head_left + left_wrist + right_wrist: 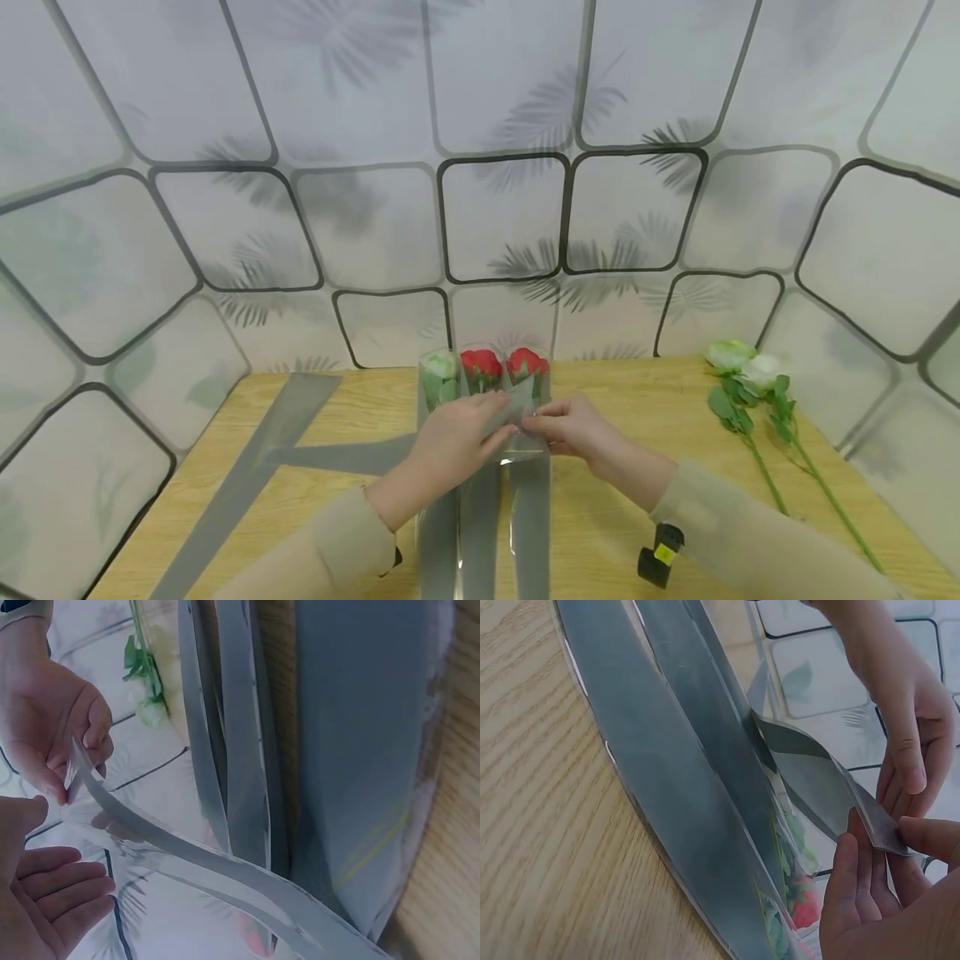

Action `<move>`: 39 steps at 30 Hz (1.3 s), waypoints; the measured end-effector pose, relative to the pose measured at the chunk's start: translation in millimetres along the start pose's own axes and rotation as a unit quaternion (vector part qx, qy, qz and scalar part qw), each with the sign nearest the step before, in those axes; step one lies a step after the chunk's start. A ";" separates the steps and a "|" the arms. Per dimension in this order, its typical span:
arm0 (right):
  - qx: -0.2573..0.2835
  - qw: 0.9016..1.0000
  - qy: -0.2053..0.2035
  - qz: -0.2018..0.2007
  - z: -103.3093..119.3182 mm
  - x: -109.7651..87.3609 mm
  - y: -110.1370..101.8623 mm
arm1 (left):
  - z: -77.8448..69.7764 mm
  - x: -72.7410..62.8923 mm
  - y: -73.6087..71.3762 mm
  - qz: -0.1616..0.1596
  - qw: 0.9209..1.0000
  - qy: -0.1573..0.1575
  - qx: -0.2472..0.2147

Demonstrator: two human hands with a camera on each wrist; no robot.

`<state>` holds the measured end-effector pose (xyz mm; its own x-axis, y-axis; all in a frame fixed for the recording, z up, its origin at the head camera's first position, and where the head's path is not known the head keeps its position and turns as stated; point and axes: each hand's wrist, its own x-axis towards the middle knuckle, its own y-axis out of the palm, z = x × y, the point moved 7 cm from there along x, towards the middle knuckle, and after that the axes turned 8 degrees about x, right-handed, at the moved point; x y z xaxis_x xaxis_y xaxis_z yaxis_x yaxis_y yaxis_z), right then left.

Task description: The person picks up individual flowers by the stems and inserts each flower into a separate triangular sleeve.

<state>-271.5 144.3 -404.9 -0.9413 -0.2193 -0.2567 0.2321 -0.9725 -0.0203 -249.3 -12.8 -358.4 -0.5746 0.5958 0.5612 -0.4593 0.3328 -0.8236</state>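
Three wrapped flowers lie side by side in clear sleeves with grey backing (477, 533): a pale green flower (441, 371) and two red roses (482, 365). A grey ribbon (345, 456) crosses over them, its end raised. My right hand (573, 429) pinches that end between thumb and fingers, as the right wrist view (881, 900) shows. Close by on the other side of the end is my left hand (457, 437). In the left wrist view its fingers (67, 885) are extended, with nothing gripped. The flowers' stems are hidden by the grey backing.
Another long grey strip (247, 483) lies slanted across the wooden table (622, 533) on the left. Two loose flowers, one pale green (730, 356) and one white (762, 372), lie at the right. A patterned backdrop (502, 217) stands behind the table.
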 end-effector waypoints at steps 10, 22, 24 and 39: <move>-0.006 1.000 -0.002 -0.022 4.0 -1.0 1.8 | -4.9 -0.2 4.4 0.019 1.000 0.004 -0.006; -0.008 0.999 -0.034 -0.010 4.6 1.7 4.3 | -0.2 1.1 7.7 0.029 0.998 -0.037 -0.049; -0.002 0.999 -0.041 -0.008 4.1 2.0 3.9 | 1.9 2.8 8.0 0.042 0.996 -0.049 -0.069; -0.002 0.999 -0.033 -0.014 -8.4 3.3 -3.7 | 6.0 3.6 10.6 0.057 0.984 -0.100 -0.139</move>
<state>-273.4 147.9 -413.9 -0.9617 -0.1967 -0.1908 0.2061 -0.9781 -0.0303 -260.3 -11.5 -364.6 -0.7463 0.4937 0.4464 -0.1971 0.4767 -0.8567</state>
